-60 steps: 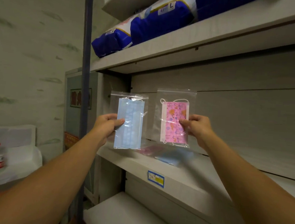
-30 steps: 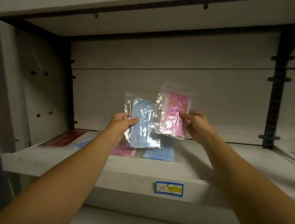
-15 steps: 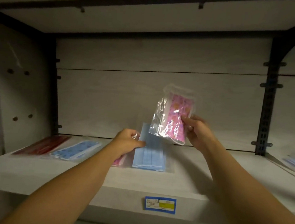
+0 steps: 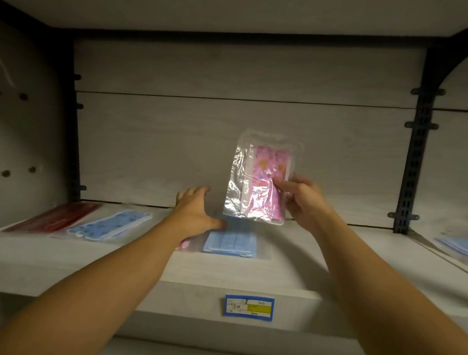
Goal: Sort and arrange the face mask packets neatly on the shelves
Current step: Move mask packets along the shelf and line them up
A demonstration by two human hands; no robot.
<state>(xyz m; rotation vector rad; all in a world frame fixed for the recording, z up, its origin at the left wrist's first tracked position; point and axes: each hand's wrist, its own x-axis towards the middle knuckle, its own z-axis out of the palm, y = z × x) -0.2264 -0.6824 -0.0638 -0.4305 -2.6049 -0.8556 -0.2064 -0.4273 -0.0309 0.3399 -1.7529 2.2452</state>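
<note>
My right hand (image 4: pixel 302 202) pinches the pink mask packet (image 4: pixel 263 179) upright at centre frame, thumb on its front and the other fingers behind, above the shelf (image 4: pixel 304 269). My left hand (image 4: pixel 193 216), just left of it, is spread with fingers loose, its thumb touching the far edge of the plain blue packet (image 4: pixel 230 243) lying flat on the shelf directly below the pink one.

The picture was dim and soft, corners dark, edges bowed by the wide lens, blur at far right.
</note>
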